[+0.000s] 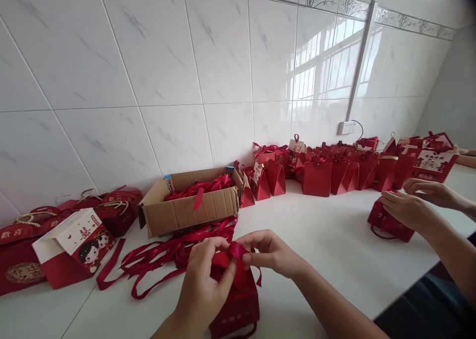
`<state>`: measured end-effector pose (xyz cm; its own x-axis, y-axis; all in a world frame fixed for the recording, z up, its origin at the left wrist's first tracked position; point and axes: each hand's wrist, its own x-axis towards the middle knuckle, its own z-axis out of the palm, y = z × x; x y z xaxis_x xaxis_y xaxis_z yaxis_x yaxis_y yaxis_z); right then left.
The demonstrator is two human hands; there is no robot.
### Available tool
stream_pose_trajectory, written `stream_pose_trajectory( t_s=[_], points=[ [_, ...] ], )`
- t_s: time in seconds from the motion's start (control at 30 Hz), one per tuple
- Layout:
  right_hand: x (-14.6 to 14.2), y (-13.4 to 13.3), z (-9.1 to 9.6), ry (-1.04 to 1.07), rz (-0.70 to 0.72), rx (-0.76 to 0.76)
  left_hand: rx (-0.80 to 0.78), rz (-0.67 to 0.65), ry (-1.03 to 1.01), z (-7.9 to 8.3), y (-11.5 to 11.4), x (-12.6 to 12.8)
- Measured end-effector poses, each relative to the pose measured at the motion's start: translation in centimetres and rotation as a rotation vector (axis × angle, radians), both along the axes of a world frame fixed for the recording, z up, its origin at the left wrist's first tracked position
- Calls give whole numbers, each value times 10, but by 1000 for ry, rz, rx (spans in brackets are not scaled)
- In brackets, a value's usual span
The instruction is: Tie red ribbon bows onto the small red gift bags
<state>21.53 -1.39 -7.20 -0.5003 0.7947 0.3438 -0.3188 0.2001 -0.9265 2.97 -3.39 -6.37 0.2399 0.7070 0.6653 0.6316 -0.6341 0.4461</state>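
In the head view, my left hand point(208, 274) and my right hand point(269, 254) meet at the top of a small red gift box point(241, 304). Between the fingertips of both hands is a red satin ribbon point(237, 250), pinched into a fold or loop. One ribbon tail hangs on the box's right side, and a dark red cord lies at its lower front edge. My left fingers and thumb hide part of the box's top. Loose ribbons point(163, 254) lie in a heap on the white table, just left of my left hand.
A cardboard box point(193, 217) full of ribbon stands by the tiled wall. Left are gift boxes with cord handles point(115, 210) and a box with cartoon figures point(76, 247). Many red boxes point(317, 179) line the wall. A co-worker's hands point(409, 207) handle another red box point(390, 220) at right.
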Motion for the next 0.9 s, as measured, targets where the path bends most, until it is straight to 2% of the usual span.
stream_pose_trajectory(
  t_s=[0.27,0.47,0.6,0.67,0.73,0.83,0.9],
  points=[
    [-1,-2,-4,-69,3,-74,120,53,66,16,-1,-5],
    [-1,-5,0,-168,-46,-126,82,66,22,10,-4,-8],
    [-6,-7,0,-271,-102,-66,-29,23,-72,8,-6,-3],
    [-10,-8,-2,-303,-109,-16,-118,3,-93,13,-8,-1],
    [-14,-9,-5,-327,-120,37,-272,-48,-119,22,-12,-3],
    [-14,-9,-10,-359,-179,105,-517,-198,-150,35,-18,-16],
    [-14,-10,-11,-367,-247,179,-557,-242,-147,38,-20,-29]
  ],
)
